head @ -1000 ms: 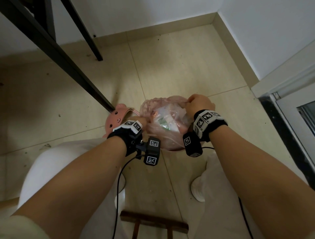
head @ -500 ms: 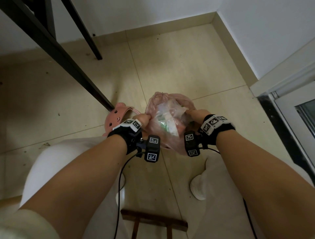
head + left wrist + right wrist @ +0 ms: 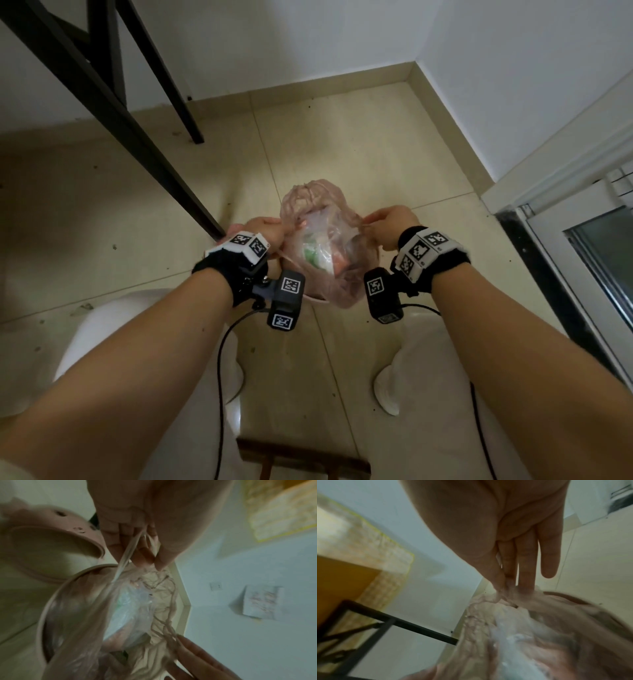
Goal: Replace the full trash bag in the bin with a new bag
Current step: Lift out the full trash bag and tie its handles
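A full, translucent pink trash bag (image 3: 322,246) stands on the floor between my hands, with wrappers and scraps showing through it. My left hand (image 3: 270,229) grips the bag's left edge; in the left wrist view its fingers (image 3: 145,555) pinch a thin drawstring strip. My right hand (image 3: 375,221) pinches the bag's right edge between thumb and forefinger (image 3: 503,586), the other fingers straight. The bag (image 3: 123,608) sits inside the pink bin, whose rim (image 3: 51,608) and raised lid (image 3: 51,547) show beside my left hand. In the head view the bin is almost wholly hidden.
A black metal table leg (image 3: 137,137) slants down to the floor just left of the bin. Walls meet in a corner behind the bag. A door frame (image 3: 565,257) runs along the right. My knees, a white shoe (image 3: 387,390) and a wooden stool (image 3: 301,459) are close below.
My right hand came down off the top of the bag to its right edge. Both hands have drawn apart, stretching the bag's mouth sideways, and the bag stands taller.
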